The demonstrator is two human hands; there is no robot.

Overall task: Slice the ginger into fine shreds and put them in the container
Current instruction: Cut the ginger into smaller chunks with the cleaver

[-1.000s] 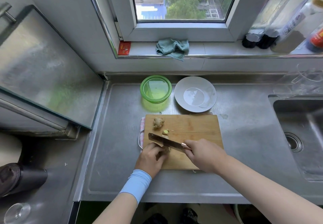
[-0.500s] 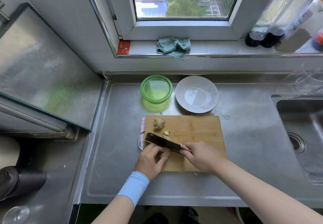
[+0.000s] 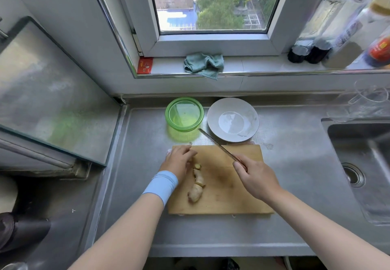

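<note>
Head view: knife up, ginger in lumps on the board.
The right hand (image 3: 256, 179) wraps the knife (image 3: 219, 146) handle, blade slanting toward the green container (image 3: 184, 114); the left hand (image 3: 178, 162) curls down at the cutting board's (image 3: 232, 196) far corner, whether pinching anything I cannot tell. Ginger (image 3: 196, 185) lies between the hands. A knobbly lump could roll under the blade toward that left hand. Container and white plate (image 3: 233, 120) both look empty.

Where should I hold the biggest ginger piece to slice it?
Probably pinch the big ginger piece at its fatter near end, coming from the left with the left hand; its cut end faces away, and the right hand holds the knife.
</note>
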